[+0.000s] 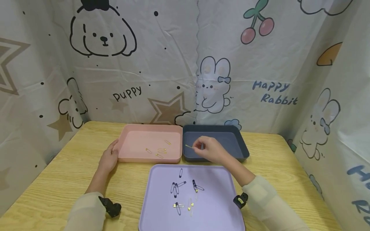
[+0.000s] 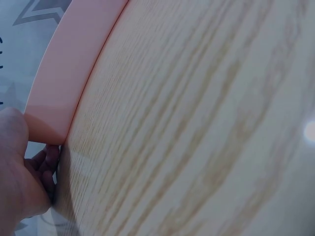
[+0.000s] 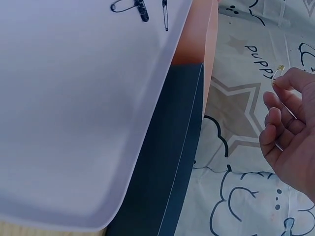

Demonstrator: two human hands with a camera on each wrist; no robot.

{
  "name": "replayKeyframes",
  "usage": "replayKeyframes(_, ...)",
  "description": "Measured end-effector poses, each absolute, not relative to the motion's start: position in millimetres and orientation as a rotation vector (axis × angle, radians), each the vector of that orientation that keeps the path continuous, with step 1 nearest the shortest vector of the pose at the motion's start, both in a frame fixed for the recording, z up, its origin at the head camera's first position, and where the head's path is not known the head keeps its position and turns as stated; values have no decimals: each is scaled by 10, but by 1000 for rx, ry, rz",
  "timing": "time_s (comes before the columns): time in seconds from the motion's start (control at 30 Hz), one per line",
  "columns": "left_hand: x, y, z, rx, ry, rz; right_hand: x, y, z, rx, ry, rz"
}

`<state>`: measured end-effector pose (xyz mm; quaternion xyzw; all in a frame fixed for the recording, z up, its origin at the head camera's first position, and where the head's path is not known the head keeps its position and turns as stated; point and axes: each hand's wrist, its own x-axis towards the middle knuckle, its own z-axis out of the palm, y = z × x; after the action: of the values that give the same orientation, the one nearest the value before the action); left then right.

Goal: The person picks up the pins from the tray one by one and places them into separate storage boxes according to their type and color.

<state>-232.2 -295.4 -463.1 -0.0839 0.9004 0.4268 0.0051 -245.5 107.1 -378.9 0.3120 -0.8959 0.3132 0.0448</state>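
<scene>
My right hand (image 1: 208,149) pinches a gold safety pin (image 1: 189,146) between thumb and index finger, over the left part of the dark blue tray (image 1: 215,128). In the right wrist view the safety pin (image 3: 278,70) sticks out past the fingertips, and the other fingers are curled. At the left, my left hand (image 1: 110,158) holds the near left corner of the pink tray (image 1: 150,127), its thumb by the rim and its fingers bent beside the corner. Several gold safety pins (image 1: 162,151) lie inside the pink tray.
Nearest me, a lilac tray (image 1: 162,221) bears black safety pins (image 1: 175,189) and gold safety pins (image 1: 189,205), some overlapping. The pink and dark blue trays stand side by side behind it on a wooden table (image 1: 57,186). A printed curtain (image 1: 162,64) hangs behind.
</scene>
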Motion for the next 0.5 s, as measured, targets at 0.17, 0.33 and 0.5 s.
replayKeyframes(0.17, -2322, -2949, -4623, -282, 2806, 1344, -2527, 1001, -3775, 967, -2692, 955)
replayKeyframes(0.33, -2318, -2945, -4616, -283, 2811, 1342, -2602, 933, -3787, 955, -2686, 980)
replayKeyframes(0.5, -2316, -2950, -4628, -285, 2809, 1349, -2666, 878, -3808, 929, -2716, 1010)
